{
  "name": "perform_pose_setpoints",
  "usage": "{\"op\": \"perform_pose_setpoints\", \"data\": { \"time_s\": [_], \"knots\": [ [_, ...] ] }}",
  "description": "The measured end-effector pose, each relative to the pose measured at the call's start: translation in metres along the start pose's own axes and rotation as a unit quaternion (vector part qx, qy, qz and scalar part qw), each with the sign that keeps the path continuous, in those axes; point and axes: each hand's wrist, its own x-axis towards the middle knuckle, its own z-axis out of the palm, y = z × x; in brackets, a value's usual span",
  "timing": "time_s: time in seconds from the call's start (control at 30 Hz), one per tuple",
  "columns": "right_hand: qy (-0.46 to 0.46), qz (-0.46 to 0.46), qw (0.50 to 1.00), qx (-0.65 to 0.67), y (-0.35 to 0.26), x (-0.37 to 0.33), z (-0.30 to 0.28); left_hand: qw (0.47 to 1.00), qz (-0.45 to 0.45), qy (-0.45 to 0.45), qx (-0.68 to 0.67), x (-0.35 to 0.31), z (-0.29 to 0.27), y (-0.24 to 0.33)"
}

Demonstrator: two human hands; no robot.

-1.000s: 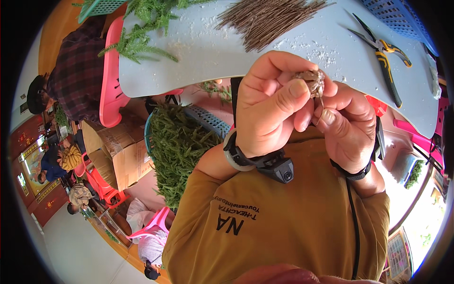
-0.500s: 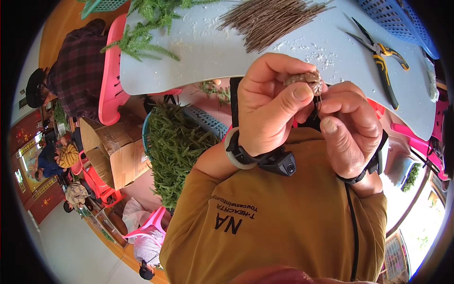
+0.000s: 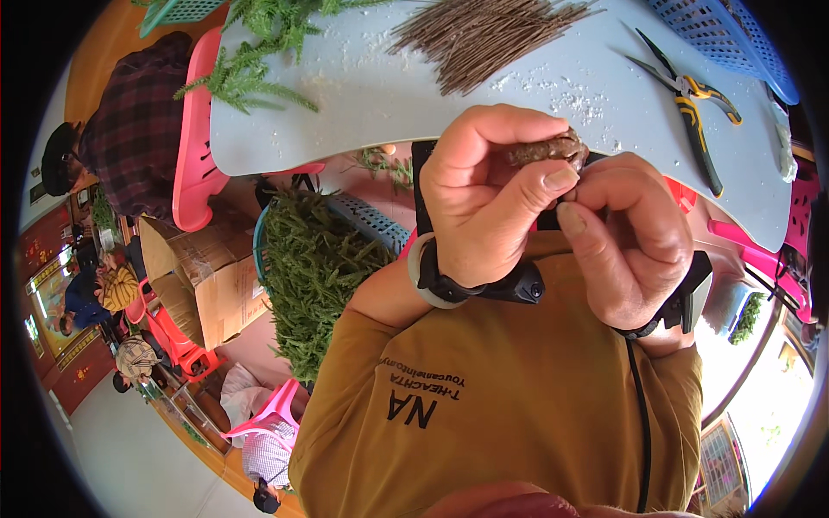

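Between thumb and fingers, my left hand (image 3: 484, 194) grips a small brown, speckled pine cone (image 3: 542, 153) above the table's near edge. My right hand (image 3: 635, 237) is closed in a pinch just below the cone's right end, its fingertips close to the left thumb. The fingers mostly hide the thin wire that runs from the cone to the right fingertips. Beyond the hands, a bundle of thin brown stems (image 3: 484, 39) lies on the light grey table (image 3: 363, 108). Yellow-and-black long-nose pliers (image 3: 695, 108) lie spread at the right.
Green artificial sprigs (image 3: 255, 82) lie at the table's far left, and a blue basket (image 3: 725, 34) stands far right. White crumbs dot the tabletop. Left of me are a basket heaped with greenery (image 3: 315, 268) and a cardboard box (image 3: 207, 281). Other people sit farther left.
The cone has turned in my left fingers, showing more of its length. My right fingertips have moved left and closed in beneath it, covering the wire that showed before.
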Motion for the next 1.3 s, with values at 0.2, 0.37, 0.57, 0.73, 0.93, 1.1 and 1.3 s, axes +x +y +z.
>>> {"op": "perform_pose_setpoints", "data": {
  "time_s": [0.2,0.37,0.57,0.73,0.93,1.1,1.3],
  "knots": [
    [-0.022,0.123,0.989,0.078,0.002,-0.005,0.005,0.995,-0.038,0.038,-0.081,0.003,0.002,0.002],
    [-0.037,0.241,0.933,0.263,0.002,-0.005,0.001,0.991,-0.09,-0.012,-0.098,0.004,-0.008,0.004],
    [-0.053,0.232,0.925,0.296,0.011,-0.006,-0.003,0.982,-0.133,-0.045,-0.127,0.007,-0.006,0.005],
    [-0.035,0.224,0.923,0.31,0.005,-0.003,-0.002,0.965,-0.179,-0.06,-0.183,0.006,-0.004,0.004],
    [-0.051,0.166,0.96,0.22,0.01,-0.006,-0.001,0.954,-0.197,-0.047,-0.223,0.007,-0.003,0.005],
    [-0.045,0.145,0.982,0.112,0.007,-0.004,-0.003,0.966,-0.178,-0.069,-0.174,0.006,-0.004,0.006],
    [-0.044,0.037,0.998,0.012,0.021,-0.001,-0.006,0.95,-0.213,-0.066,-0.217,0.007,-0.003,0.009]
  ]
}}
